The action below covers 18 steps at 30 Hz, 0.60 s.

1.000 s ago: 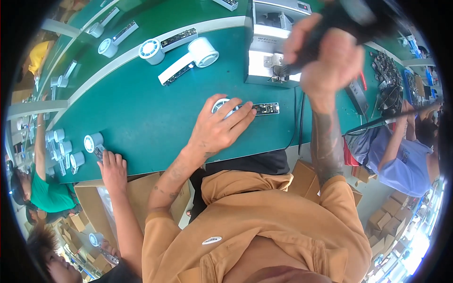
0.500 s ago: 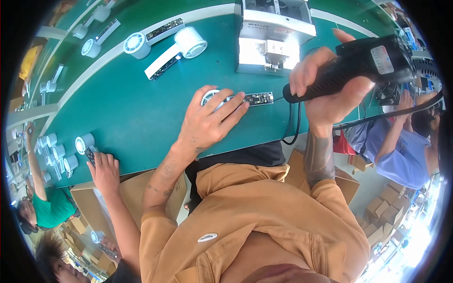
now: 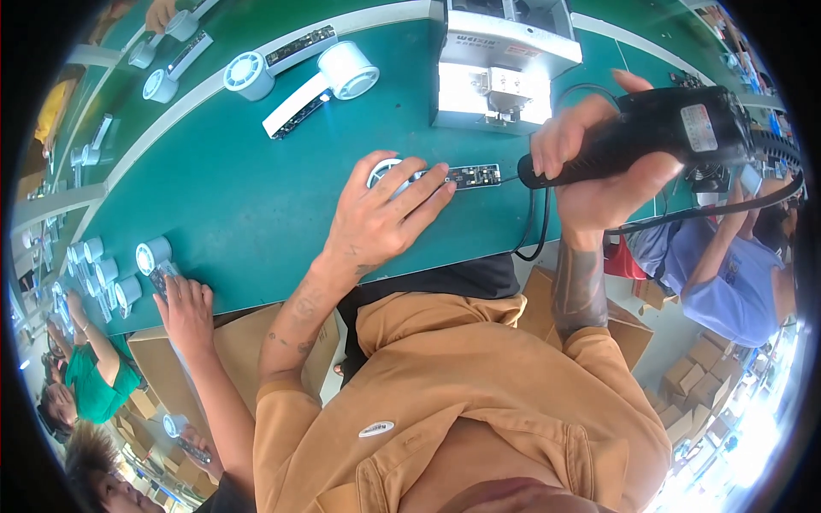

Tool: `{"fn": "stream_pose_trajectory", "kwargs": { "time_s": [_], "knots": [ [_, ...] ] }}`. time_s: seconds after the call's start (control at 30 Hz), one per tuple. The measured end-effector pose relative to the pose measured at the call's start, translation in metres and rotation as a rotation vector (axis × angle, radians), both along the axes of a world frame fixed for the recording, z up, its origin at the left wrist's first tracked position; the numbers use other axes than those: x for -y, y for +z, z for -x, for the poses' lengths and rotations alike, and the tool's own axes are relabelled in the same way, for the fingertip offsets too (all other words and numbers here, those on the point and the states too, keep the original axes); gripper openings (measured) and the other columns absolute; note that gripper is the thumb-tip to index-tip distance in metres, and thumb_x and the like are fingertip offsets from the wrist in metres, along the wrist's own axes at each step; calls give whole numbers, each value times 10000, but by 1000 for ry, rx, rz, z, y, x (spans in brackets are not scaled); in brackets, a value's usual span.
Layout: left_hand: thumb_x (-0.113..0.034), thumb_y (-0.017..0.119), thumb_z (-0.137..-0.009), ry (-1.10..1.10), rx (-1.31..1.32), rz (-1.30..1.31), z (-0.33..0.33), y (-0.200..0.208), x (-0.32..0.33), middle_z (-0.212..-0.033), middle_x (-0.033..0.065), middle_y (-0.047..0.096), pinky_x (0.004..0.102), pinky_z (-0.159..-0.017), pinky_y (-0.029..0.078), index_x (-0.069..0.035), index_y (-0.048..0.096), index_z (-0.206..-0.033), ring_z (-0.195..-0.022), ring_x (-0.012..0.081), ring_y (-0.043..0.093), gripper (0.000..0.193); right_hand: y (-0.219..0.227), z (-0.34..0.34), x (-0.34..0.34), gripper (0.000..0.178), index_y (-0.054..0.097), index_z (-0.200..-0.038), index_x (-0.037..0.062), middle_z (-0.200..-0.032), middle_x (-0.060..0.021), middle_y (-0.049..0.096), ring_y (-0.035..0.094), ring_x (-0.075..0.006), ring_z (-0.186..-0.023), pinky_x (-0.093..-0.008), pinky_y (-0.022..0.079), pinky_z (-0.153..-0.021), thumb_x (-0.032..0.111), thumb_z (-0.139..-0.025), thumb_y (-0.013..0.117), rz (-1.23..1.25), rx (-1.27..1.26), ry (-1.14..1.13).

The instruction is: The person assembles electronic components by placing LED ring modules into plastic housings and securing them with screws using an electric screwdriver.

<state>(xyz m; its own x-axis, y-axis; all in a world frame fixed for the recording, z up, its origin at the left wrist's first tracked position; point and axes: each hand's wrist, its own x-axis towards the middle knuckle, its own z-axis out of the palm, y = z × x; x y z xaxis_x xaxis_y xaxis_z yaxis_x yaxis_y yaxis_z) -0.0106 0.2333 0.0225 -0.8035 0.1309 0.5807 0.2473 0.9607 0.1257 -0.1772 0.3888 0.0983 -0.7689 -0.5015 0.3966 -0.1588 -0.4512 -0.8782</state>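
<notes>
At the green bench (image 3: 231, 192): black driver (image 3: 667, 128) meets fan unit (image 3: 476, 176)

Since a second ago my right hand (image 3: 594, 201), wrapped round the driver, has come from beside the metal box (image 3: 513, 51) to the unit's end; I judge them lined up, contact unclear. My left hand (image 3: 375, 218) lies fingers apart over its round head, on the bench. Its strip points right, long axis left-to-right.

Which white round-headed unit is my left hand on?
The unit whose circuit board points toward the black handheld tool; your left hand partly covers it, unlike the others.
</notes>
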Motion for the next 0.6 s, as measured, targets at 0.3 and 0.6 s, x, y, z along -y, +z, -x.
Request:
{"fn": "stream_pose_trajectory", "kwargs": {
  "time_s": [0.3,0.6],
  "knots": [
    [-114,695,-776,-15,17,-17,2,0,2,-1210,27,692,419,-882,507,-98,733,-1084,-1037,208,631,310,-16,-9,-1,865,424,-1297,23,-736,-104,556,538,-193,-525,-327,435,-451,688,-828,718,210,134,-22],
    [-110,712,-788,-17,22,0,-1,5,1,-1218,33,685,429,-888,515,-104,733,-1101,-1075,212,619,314,-17,-18,-7,821,415,-1302,46,-722,-99,556,533,-207,-519,-341,460,-481,662,-850,716,256,-1,92]
  ]
}}
